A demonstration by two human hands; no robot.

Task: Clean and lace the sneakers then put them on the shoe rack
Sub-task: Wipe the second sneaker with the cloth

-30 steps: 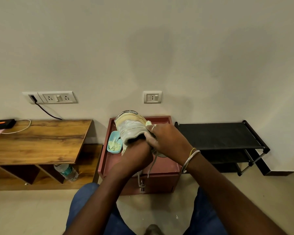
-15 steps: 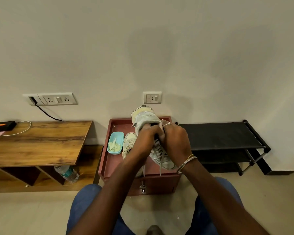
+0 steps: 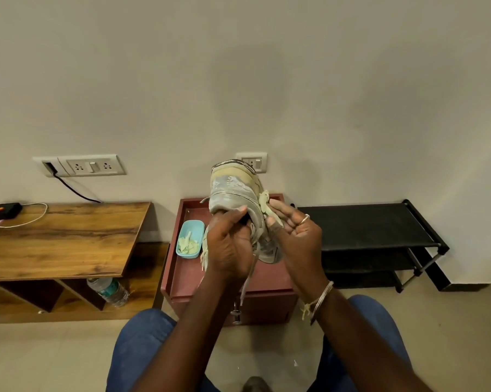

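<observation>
I hold a dirty grey-and-beige sneaker [image 3: 234,190] toe-up in front of the wall. My left hand [image 3: 228,246] grips its opening from below, thumb on the collar. My right hand [image 3: 295,236] is at the shoe's right side and pinches a small yellow-green wipe [image 3: 264,201] against it. A grey lace [image 3: 247,281] hangs down between my wrists. Behind my hands a second pale sneaker [image 3: 270,251] lies on the maroon cabinet [image 3: 187,281], mostly hidden. The black shoe rack [image 3: 366,222] stands to the right with nothing on its top shelf.
A teal tray [image 3: 196,230] with more yellow-green wipes sits on the cabinet's left side. A wooden table [image 3: 57,236] is at left, with a black charger [image 3: 5,210] and cable on it and a water bottle [image 3: 108,291] underneath. My knees are at the bottom.
The sneaker has shifted right and risen higher against the wall. My right hand came off the top of the shoe and now works at its right side with the wipe.
</observation>
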